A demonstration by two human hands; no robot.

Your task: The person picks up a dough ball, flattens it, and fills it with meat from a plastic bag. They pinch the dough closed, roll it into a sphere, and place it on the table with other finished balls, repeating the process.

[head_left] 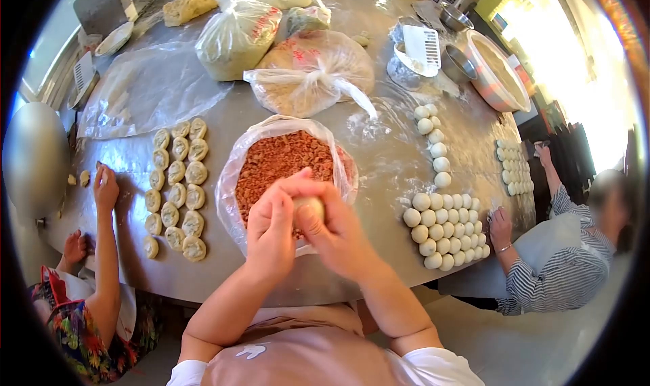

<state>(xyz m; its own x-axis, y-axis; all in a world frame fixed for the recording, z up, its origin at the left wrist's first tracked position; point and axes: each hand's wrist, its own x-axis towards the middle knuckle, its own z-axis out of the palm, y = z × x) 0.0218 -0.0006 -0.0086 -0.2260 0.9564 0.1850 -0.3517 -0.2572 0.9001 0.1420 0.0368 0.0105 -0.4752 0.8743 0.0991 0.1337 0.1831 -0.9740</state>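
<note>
**Figure.** Nearest the lens we see the wearer's pink apron (305, 355), from which both bare forearms rise toward the bag of filling (284, 157), our landmark throughout.

The left hand (269, 233) and the right hand (336, 236) meet over the near rim of the bag. Between them sits a pale dough ball (309, 208). We read the grip of each hand as closed round this ball: the left curls over its left side, while the right cups it from beneath, thumb on top. Only a small part of the ball shows between the fingers.

The bag itself stands open on the floured metal desk (379, 156), holding reddish-brown crumbs.

- Left of the bag: two rows of flattened pieces (177, 183).
- Left of those rows: a co-worker's hand (105, 186), resting on the desk.
- Right of the bag: a cluster of round balls (443, 230), with a single file of balls (433, 145) running away beyond it.
- Beside the cluster, on the side away from the bag: a second co-worker's hand (501, 227), on a striped sleeve, set at the desk edge.
- Beyond the bag: a knotted plastic bag (315, 71).
- Far right of the bag: a metal bowl (459, 62) beside a large basin (497, 71).
</note>
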